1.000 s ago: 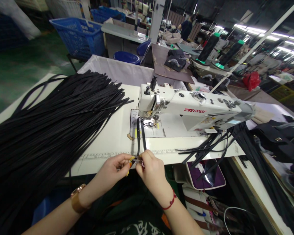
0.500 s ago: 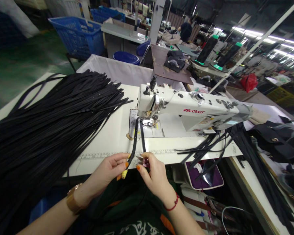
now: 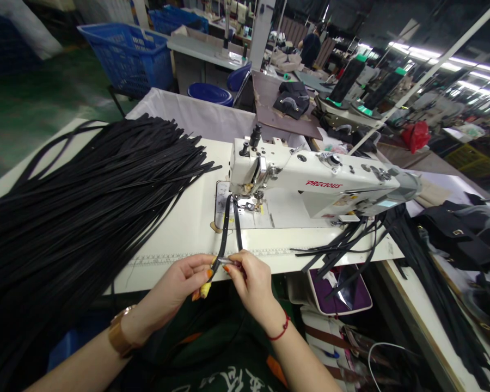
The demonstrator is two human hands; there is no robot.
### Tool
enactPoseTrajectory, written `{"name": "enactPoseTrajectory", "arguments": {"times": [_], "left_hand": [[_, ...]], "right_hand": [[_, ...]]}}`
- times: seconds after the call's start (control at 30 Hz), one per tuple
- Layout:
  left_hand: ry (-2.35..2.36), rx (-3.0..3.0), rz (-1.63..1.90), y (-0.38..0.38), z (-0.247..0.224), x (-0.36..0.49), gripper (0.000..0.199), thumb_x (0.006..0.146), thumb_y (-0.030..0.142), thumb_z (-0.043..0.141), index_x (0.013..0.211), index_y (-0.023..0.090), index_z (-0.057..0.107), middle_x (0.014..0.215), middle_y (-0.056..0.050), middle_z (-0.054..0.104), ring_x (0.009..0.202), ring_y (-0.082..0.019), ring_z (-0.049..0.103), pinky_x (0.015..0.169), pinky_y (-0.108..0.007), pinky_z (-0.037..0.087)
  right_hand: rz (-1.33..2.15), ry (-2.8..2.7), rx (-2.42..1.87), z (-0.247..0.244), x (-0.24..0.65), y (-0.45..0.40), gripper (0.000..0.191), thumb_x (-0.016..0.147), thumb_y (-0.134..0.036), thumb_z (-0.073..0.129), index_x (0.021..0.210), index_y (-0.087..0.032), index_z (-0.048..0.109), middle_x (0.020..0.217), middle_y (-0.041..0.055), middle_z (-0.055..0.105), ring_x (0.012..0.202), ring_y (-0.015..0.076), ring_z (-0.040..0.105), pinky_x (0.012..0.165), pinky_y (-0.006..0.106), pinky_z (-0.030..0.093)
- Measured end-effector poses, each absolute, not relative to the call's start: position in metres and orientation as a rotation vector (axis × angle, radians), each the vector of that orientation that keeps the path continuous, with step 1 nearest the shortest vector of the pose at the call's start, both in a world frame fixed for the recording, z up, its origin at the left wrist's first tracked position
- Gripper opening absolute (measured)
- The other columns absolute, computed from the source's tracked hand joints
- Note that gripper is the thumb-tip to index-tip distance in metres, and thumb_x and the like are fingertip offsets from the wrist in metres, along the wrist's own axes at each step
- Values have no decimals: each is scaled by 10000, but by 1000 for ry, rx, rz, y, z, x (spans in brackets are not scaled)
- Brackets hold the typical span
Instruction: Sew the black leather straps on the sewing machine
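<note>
"Strap (image 3: 225,231), where?"
"I see it cross the worktop (image 3: 188,234) from the machine (image 3: 286,175); my left hand (image 3: 190,279) pinches it, my right hand (image 3: 253,286) grips snips (image 3: 225,261)."
"Changed?"
"Right hand moved in, so the snips now look within reach of it."

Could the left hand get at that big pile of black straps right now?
Probably yes: the pile lies on the table beside the left hand, with nothing visible between them, though that hand is pinching a strap.

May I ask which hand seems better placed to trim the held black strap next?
Probably the right hand: it holds a small metal tool, tip at the black strap, which the left hand pinches.
</note>
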State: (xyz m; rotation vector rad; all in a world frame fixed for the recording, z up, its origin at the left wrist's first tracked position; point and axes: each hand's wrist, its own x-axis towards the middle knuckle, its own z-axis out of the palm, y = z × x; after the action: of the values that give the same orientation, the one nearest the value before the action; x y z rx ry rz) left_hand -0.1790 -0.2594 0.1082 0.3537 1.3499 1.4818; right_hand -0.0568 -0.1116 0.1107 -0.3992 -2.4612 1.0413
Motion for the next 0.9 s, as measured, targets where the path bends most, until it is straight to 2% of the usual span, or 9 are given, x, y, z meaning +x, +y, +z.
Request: {"name": "enactPoseTrajectory", "arguments": {"times": [0.13,0.3,0.57,0.77,0.9], "left_hand": [[1329,297,1501,-259,110,-179,417,759,408,748,1093,165,690,742,-12,654,564,-96,505,505,-188,381],[1313,283,1518,-258,111,-179,439,746,407,765,1106,170,682,762,-19,667,587,-105,530,527,-198,406],[1241,321,1541,-262,101,-179,405,805,363,741,1169,208,653,767,0,643,696,-123,586,587,-201,434],[1270,246,1537,-260,107,-181,395,773,341,756,1130,192,673,756,-3,651,680,-135,594,602,-220,463],[1190,129,1599,-260,110,-181,364,725,316,796,1041,162,701,692,2,626,593,-96,549,548,-184,441]], "right_hand": [[1125,-2354,-541,107,-56,-111,105,938,-250,556,898,-190,632,749,10,632,661,139,575,612,246,434],[1216,-2295,-543,107,-51,-112,103,911,-255,579,990,-194,601,787,9,601,692,145,576,636,254,470],[1076,-2422,-437,112,-56,-114,130,935,-278,570,1001,-182,629,815,27,633,699,144,582,635,250,447],[1162,-2359,-522,109,-56,-112,123,942,-283,554,919,-194,637,750,4,622,656,134,568,612,243,428],[1295,-2154,-726,105,-53,-109,111,943,-285,525,971,-199,589,786,-7,572,694,141,550,645,257,444]]}}
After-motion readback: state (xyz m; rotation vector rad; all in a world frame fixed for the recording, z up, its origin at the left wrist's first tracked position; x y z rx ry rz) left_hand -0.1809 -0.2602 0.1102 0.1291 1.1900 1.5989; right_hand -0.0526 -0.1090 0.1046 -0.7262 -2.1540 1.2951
